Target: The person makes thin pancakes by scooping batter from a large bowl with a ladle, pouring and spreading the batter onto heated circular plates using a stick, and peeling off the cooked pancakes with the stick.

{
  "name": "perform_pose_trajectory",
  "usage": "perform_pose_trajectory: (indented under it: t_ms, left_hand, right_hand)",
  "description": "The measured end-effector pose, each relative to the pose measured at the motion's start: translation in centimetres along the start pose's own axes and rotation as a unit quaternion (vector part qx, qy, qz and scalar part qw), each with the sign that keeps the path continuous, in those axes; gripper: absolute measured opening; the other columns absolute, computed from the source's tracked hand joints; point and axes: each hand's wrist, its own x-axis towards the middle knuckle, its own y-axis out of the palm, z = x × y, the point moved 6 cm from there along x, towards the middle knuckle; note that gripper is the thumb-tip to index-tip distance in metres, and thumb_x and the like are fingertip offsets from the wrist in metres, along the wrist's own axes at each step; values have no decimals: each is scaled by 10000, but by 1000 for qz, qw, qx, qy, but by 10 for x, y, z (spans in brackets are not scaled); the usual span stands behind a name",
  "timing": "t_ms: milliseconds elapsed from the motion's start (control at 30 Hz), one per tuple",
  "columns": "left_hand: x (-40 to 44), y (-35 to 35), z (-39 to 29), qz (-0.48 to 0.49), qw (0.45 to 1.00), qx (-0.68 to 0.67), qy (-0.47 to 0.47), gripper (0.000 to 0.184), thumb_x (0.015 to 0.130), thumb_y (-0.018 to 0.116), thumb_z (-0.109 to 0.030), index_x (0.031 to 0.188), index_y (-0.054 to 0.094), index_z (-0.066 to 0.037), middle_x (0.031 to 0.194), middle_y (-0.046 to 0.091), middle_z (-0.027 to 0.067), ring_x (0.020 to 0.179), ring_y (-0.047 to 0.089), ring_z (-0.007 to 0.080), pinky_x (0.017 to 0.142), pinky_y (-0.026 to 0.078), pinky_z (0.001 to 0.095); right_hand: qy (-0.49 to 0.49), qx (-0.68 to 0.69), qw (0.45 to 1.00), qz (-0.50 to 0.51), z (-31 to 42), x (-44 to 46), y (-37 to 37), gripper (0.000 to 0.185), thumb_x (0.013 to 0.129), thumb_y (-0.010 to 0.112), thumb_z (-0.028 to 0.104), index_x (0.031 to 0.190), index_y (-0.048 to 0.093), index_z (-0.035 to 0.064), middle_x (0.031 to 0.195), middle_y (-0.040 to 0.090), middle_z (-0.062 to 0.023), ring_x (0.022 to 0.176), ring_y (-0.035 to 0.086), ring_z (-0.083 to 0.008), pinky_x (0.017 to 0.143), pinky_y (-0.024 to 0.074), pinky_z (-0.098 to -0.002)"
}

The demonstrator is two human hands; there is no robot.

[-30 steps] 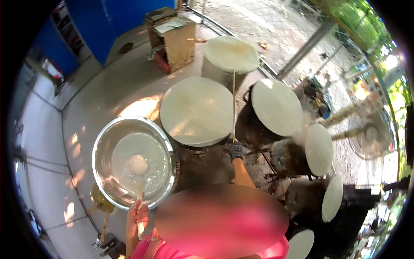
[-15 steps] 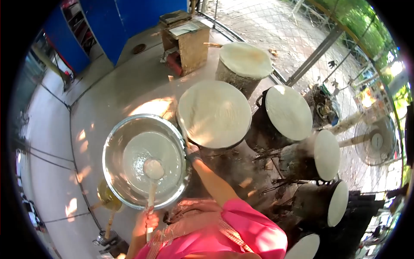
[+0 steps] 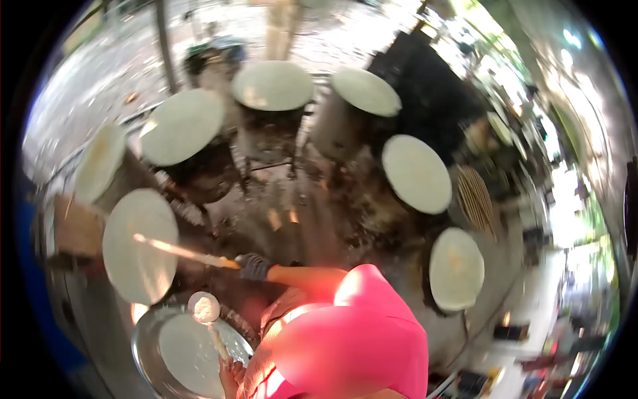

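My left hand (image 3: 230, 376) grips the pale handle of a ladle (image 3: 205, 308), whose round bowl holds a whitish mass. The ladle hangs above the far rim of a wide metal basin (image 3: 143, 356) containing pale liquid batter (image 3: 186, 349). My right hand (image 3: 254, 266), in a dark glove, closes around a long wooden stick (image 3: 186, 252). The stick points left, its far end over the nearest round pale griddle top (image 3: 136, 266); whether it touches that surface I cannot tell.
More round pale tops on dark drum-like stoves curve around me, including ones at far left (image 3: 100, 163), back (image 3: 272, 86) and right (image 3: 456, 269). A ribbed round disc (image 3: 474, 198) stands at right. A wooden box (image 3: 76, 226) is at left.
My view has turned right. The ladle has come up out of the batter in my left hand. My right hand has swung the stick from beside the basin toward the stoves.
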Motion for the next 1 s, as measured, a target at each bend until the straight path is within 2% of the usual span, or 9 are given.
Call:
perform_pose_trajectory:
  t_ms: [267,300,367,400,433,500,533,667,1000]
  left_hand:
    - [59,214,31,124,961,204,-140,88,853,438,-231,907,390,-182,499,264,-42,343,234,48,285,186,193]
    - [67,245,42,109,947,276,-124,166,839,447,-282,752,418,-143,458,257,-46,322,224,60,278,177,214]
    - [94,265,85,170,876,171,-417,329,824,445,-328,563,347,-153,408,228,-53,309,208,73,280,172,226]
    - [96,289,102,96,895,152,-408,440,818,425,-365,487,205,-176,362,189,-55,296,186,87,284,171,234]
    - [97,315,117,172,884,132,-415,296,845,419,-290,605,430,-117,437,230,-57,336,212,58,300,192,203]
    - [85,378,143,123,943,177,-254,197,866,401,-183,1008,493,-83,536,250,-57,397,234,19,326,205,159]
    - [84,398,155,165,931,197,-258,402,872,389,-109,1261,290,-120,599,242,-54,441,237,-7,350,210,119]
    - [140,402,173,109,871,281,-388,251,860,419,-194,1089,432,-94,550,250,-43,394,228,28,323,206,157]
    - [175,425,161,96,784,340,-510,47,835,455,-177,882,454,-178,527,269,-35,377,244,50,311,211,174]
  right_hand:
    - [399,-60,876,-264,-142,-232,-261,502,661,623,365,1050,503,72,925,574,-182,879,546,-314,731,429,-390]
    - [421,-52,856,-296,-145,-267,-282,515,669,615,369,1075,491,79,946,570,-184,901,541,-310,744,428,-393]
    - [494,-101,809,-303,-174,-331,-303,506,671,598,430,1005,516,59,880,588,-169,811,564,-325,682,439,-406]
    - [520,-98,786,-319,-190,-366,-308,476,672,595,413,984,522,61,854,588,-169,787,568,-320,660,441,-409]
    - [543,-97,765,-331,-202,-397,-311,447,672,593,397,963,528,63,827,588,-169,764,572,-315,639,443,-412]
    - [557,-168,739,-341,-205,-456,-325,394,678,588,356,942,527,69,791,582,-159,736,575,-303,627,453,-400]
    - [558,-205,728,-341,-202,-473,-330,368,681,585,335,931,526,72,773,579,-153,723,577,-297,621,458,-394]
    - [611,-258,611,-432,-190,-507,-358,297,670,588,304,864,511,92,824,549,-155,693,578,-321,596,462,-411]
    - [658,-388,565,-312,-184,-582,-429,166,684,485,228,715,578,94,667,577,-124,617,582,-274,540,464,-387]
